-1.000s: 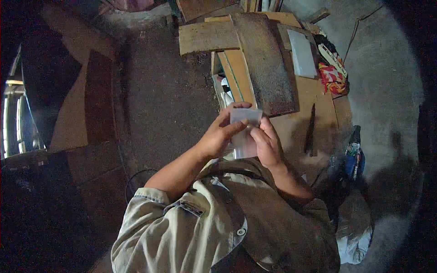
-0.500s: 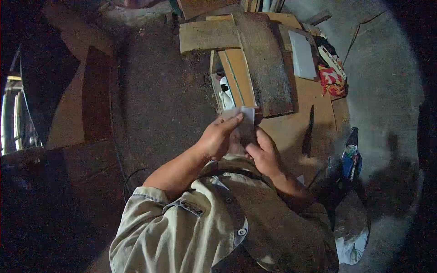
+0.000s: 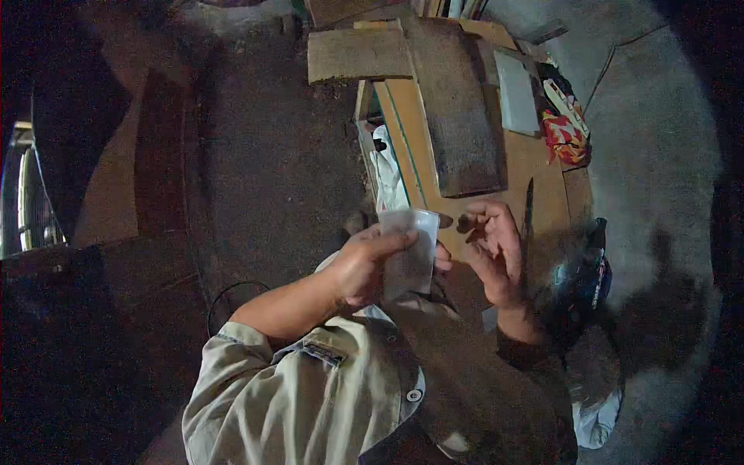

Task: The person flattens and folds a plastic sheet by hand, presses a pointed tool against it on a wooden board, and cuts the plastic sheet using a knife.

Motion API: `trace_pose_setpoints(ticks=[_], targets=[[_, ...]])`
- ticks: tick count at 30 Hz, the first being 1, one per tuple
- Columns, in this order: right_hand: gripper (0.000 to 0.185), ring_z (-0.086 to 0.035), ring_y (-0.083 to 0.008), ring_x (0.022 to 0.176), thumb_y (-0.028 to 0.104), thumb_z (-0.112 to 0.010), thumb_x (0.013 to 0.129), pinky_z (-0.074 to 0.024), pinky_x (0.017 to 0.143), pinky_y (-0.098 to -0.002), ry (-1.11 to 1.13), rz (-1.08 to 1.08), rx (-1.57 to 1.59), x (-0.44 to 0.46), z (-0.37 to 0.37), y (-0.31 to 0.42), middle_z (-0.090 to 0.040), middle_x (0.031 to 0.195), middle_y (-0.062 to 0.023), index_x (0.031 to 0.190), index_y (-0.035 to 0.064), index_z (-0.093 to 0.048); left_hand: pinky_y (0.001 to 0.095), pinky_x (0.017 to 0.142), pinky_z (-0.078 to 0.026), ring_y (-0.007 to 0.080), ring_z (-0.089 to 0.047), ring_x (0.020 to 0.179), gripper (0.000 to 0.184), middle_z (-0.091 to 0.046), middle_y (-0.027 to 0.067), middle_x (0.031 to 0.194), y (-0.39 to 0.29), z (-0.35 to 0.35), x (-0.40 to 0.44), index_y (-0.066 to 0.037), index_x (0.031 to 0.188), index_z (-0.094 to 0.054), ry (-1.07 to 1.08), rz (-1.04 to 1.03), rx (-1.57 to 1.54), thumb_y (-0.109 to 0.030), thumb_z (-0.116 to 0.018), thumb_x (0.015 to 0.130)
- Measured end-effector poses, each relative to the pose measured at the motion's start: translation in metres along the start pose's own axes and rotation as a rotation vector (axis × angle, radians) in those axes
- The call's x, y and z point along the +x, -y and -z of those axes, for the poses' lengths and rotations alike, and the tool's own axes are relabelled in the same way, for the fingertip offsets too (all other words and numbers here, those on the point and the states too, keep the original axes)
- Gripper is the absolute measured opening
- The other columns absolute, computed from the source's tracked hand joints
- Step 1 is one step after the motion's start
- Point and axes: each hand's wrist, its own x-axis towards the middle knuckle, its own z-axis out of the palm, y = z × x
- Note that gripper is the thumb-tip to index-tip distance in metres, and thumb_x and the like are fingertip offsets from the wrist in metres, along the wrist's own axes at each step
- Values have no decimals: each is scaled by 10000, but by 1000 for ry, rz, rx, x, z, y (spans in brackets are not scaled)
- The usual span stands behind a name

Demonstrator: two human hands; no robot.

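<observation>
Head camera view is showing the left hand (image 3: pixel 363 268) clamping a translucent plastic sleeve (image 3: pixel 411 267) in front of the shirt (image 3: pixel 310 387). The thumb is pressing on the sleeve's near face, and fingertips are showing past its right edge. Whether the sleeve is holding anything, I cannot tell. The right hand (image 3: pixel 498 252) is hovering just beside it, not touching it, with its thumb and fingers curled but parted.

Beyond the sleeve, a narrow open box (image 3: pixel 363 116) is lying lengthwise, and a white item with a black part (image 3: pixel 386 167) is filling much of its visible gap. A tan panel with a green line (image 3: pixel 403 132) is running along the box's right side. A short board (image 3: pixel 358 56) is lying across the far end, and a long rough board (image 3: pixel 457 116) is resting to the right.

On the bench (image 3: pixel 546 174), a white flat piece (image 3: pixel 518 93) is lying near a red and yellow bundle (image 3: pixel 566 139), and a slim dark strip (image 3: pixel 529 213) is lying nearer the right hand. At lower right, a clear bag (image 3: pixel 598 380) is sitting with something whitish at its bottom; its contents are too dim to name.
</observation>
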Motion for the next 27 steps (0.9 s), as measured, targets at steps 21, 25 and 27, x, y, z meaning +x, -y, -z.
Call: trace_pose_setpoints(ticks=[21, 25, 27], targets=[[351, -630, -175, 796, 76, -619, 864, -507, 667, -275, 332, -4, -196, 2, -19, 37, -616, 1027, -142, 1206, 4, -600, 390, 1000, -439, 289, -581, 1117, 423, -584, 182, 1160, 12, -19, -38, 45, 1289, -419, -40, 143, 67, -81, -506, 894], [372, -624, -204, 866, 82, -629, 852, -503, 720, -293, 349, 5, -168, 0, -18, 32, -617, 1049, -152, 1213, 0, -593, 400, 1011, -436, 296, -577, 1124, 398, -585, 193, 1163, 15, -11, -38, 49, 1280, -424, 14, 167, -10, -64, -491, 904], [372, -628, -216, 866, 86, -637, 844, -499, 747, -303, 358, 14, -141, 0, -18, 32, -621, 1051, -156, 1205, 1, -601, 396, 1001, -443, 289, -580, 1115, 387, -585, 191, 1171, 13, -12, -40, 45, 1275, -434, 59, 142, 22, -67, -489, 908]])
